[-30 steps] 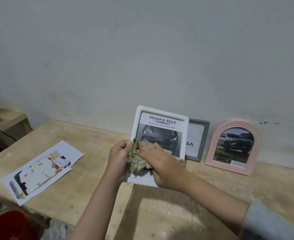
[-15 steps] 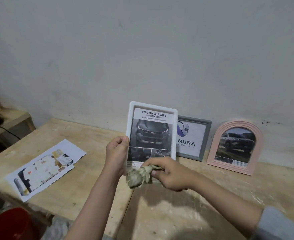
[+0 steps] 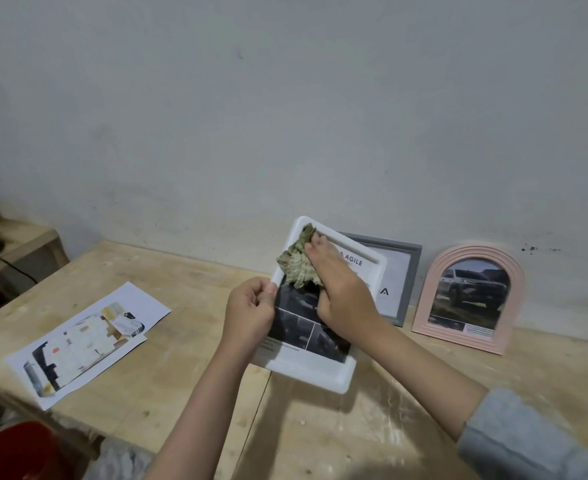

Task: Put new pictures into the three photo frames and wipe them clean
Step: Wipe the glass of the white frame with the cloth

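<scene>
A white rectangular photo frame (image 3: 323, 374) with a dark car picture is tilted back over the wooden table. My left hand (image 3: 251, 311) grips its left edge. My right hand (image 3: 343, 292) presses a crumpled greenish cloth (image 3: 297, 266) against the frame's upper left corner, covering part of the glass. Behind it a grey frame (image 3: 405, 282) leans on the wall, partly hidden. A pink arched frame (image 3: 472, 297) with a white car picture stands to the right.
Loose printed pictures (image 3: 84, 339) lie on the wooden table (image 3: 168, 372) at the left. A red container (image 3: 15, 452) shows at the bottom left corner. A low shelf (image 3: 15, 242) with a black cable sits at the far left against the wall.
The frame has tipped back from upright to slanted. My right hand carried the cloth from below the frame's bottom edge up to its top left corner.
</scene>
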